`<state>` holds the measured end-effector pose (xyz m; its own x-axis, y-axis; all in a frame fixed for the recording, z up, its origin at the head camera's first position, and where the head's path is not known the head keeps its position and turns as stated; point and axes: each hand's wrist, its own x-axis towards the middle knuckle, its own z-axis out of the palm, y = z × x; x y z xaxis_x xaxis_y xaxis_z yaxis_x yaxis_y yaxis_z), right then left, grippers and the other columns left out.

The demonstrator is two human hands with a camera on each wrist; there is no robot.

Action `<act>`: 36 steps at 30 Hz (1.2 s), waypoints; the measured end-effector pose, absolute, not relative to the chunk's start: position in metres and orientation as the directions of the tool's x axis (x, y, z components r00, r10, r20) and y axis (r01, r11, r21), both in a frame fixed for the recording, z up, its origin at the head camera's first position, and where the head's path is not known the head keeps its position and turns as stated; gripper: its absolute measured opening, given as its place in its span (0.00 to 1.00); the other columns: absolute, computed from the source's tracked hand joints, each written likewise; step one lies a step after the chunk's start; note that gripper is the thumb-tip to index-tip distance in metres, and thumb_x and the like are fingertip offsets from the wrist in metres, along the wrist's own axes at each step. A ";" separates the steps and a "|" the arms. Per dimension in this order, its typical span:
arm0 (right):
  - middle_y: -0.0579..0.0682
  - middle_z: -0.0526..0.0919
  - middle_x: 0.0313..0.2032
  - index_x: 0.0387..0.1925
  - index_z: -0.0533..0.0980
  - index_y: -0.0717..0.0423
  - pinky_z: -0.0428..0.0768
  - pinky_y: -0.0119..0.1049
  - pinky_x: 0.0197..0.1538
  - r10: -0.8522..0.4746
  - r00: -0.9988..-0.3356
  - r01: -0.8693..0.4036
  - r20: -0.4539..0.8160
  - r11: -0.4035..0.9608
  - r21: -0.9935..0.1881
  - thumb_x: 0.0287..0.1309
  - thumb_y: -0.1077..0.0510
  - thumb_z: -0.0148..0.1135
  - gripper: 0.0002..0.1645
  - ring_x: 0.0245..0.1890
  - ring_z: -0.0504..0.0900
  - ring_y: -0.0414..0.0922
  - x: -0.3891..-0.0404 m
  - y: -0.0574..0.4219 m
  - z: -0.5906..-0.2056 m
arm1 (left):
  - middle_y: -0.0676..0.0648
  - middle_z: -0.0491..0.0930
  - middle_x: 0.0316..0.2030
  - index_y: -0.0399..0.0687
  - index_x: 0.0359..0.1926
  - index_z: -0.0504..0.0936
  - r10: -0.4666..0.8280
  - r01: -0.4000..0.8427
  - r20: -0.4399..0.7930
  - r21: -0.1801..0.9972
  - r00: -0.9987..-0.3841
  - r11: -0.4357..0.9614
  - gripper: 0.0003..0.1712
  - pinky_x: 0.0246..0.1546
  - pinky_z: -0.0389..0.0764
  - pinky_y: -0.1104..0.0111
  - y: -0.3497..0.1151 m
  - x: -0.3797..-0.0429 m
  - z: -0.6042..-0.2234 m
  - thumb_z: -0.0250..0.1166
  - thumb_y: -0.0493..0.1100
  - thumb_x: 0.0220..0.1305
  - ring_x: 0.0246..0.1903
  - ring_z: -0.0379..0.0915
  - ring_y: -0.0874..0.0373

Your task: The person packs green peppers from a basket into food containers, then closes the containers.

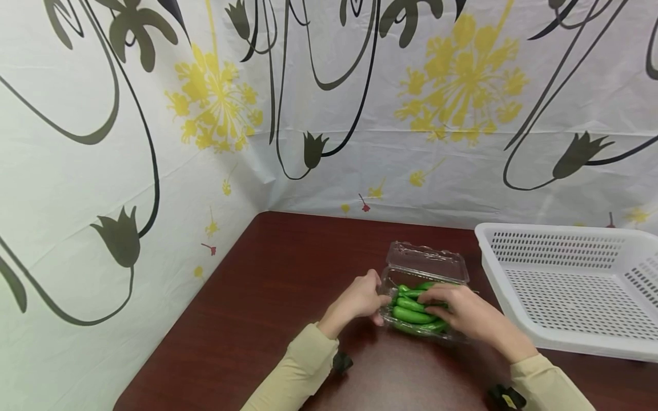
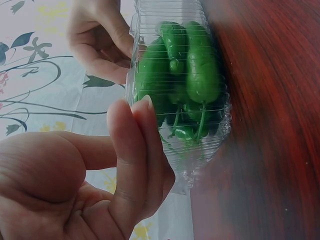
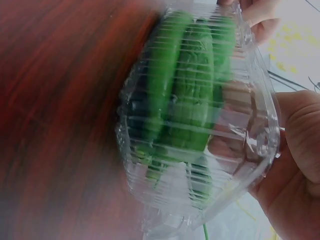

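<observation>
A clear plastic clamshell box (image 1: 426, 264) stands on the table with its lid folded back. Several long green peppers (image 1: 408, 315) lie inside, seen through the ribbed wall in the left wrist view. My left hand (image 1: 360, 297) grips the box's left side, thumb over the rim and fingers outside. Over the right part of the box, my right hand (image 1: 462, 311) reaches in with bent fingers and thumb at a pepper (image 3: 192, 95). Its fingertips show only through the clear wall in the right wrist view. Thin stems (image 2: 202, 120) show on some peppers.
A white perforated plastic basket (image 1: 565, 337) stands to the right of the box. The dark red-brown wooden table (image 1: 288, 257) meets white flower-printed sheets (image 1: 339, 103) at its back and left. Dark devices (image 1: 506, 397) sit beneath both wrists.
</observation>
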<state>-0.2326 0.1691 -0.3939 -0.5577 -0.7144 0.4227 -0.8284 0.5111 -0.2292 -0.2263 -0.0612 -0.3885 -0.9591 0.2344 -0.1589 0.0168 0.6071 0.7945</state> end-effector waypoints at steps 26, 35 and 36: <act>0.40 0.80 0.39 0.42 0.78 0.51 0.74 0.26 0.40 -0.628 -0.564 -0.810 0.537 0.548 -0.210 0.41 0.66 0.71 0.22 0.37 0.79 0.38 -0.233 0.182 -0.379 | 0.47 0.76 0.17 0.40 0.44 0.67 0.223 -0.002 -0.180 0.782 -0.958 0.623 0.17 0.40 0.75 0.74 -0.060 -0.226 -0.387 0.63 0.40 0.59 0.10 0.75 0.59; 0.44 0.80 0.38 0.44 0.77 0.52 0.76 0.29 0.34 -0.589 -0.604 -0.781 0.537 0.572 -0.251 0.43 0.68 0.69 0.23 0.33 0.78 0.36 -0.230 0.205 -0.371 | 0.45 0.75 0.21 0.40 0.44 0.66 0.217 -0.027 -0.202 0.788 -0.955 0.616 0.17 0.36 0.76 0.75 -0.060 -0.228 -0.389 0.63 0.40 0.59 0.10 0.76 0.58; 0.44 0.80 0.38 0.44 0.77 0.52 0.76 0.29 0.34 -0.586 -0.604 -0.779 0.540 0.576 -0.247 0.42 0.68 0.69 0.23 0.33 0.78 0.36 -0.230 0.207 -0.371 | 0.45 0.75 0.21 0.39 0.44 0.66 0.218 -0.026 -0.202 0.790 -0.955 0.613 0.17 0.35 0.77 0.74 -0.060 -0.229 -0.389 0.63 0.40 0.59 0.10 0.76 0.58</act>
